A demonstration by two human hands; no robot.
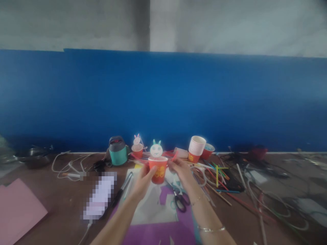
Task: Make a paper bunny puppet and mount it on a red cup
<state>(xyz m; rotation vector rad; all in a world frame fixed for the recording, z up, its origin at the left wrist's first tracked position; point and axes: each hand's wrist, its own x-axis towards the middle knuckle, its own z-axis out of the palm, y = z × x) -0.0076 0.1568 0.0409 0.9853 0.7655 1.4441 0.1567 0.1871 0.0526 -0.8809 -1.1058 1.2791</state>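
Observation:
An orange-red paper cup (pixel 160 172) with yellow print is held upright in my left hand (pixel 143 180), thumb across its side. Behind its rim rises a white round paper face (pixel 156 150) with teal ears; how it is attached is hidden. My right hand (pixel 181 171) is beside the cup's right side, fingers pinched together. A small red-pink piece (pixel 175 156) sticks up at those fingertips; its kind is unclear. Below the hands lie white paper (pixel 145 212), a purple sheet (pixel 153 234) and black-handled scissors (pixel 180 203).
Behind stand a teal flask (pixel 118 156), a second cup with a pink-eared face (pixel 137 149), a stack of paper cups (pixel 197 146) and a cup with blue contents (pixel 208 150). Coloured sticks (pixel 217 175) lie right. A phone (pixel 100 197) and pink paper (pixel 21 211) lie left.

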